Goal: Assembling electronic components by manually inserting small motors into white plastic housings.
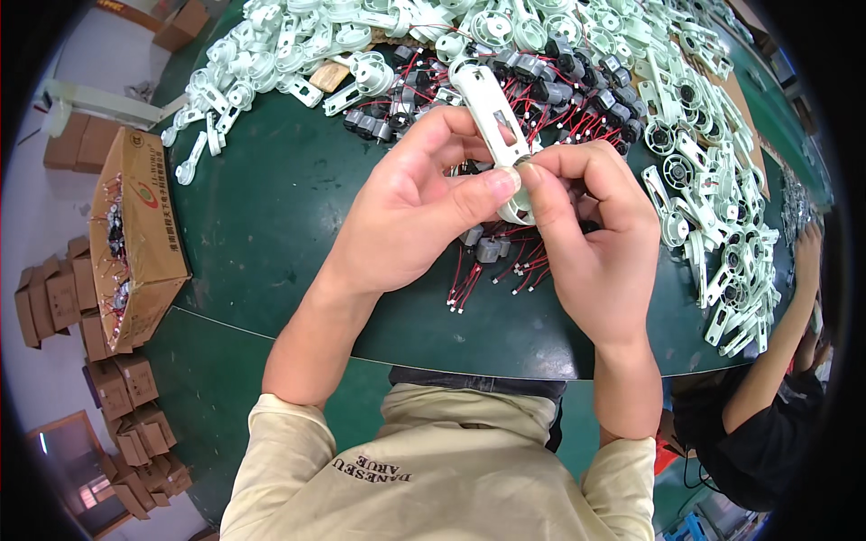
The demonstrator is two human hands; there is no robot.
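A long pale green plastic housing, with a slot along its body and a rounded lower end, is held up at a tilt over the table. My left hand is closed around its left side, thumb pressed on the front. Thumb and forefinger of my right hand pinch at the right edge near the slot; a small dark bit shows there, too small to name. Just below the hands lie small grey motors with red wires and white plugs. More motors are heaped behind the housing.
Pale green housings cover the far side of the dark green table, and more round ones lie right. A cardboard box of wired parts stands left, with stacked cartons beyond. Another person's arm reaches in at right.
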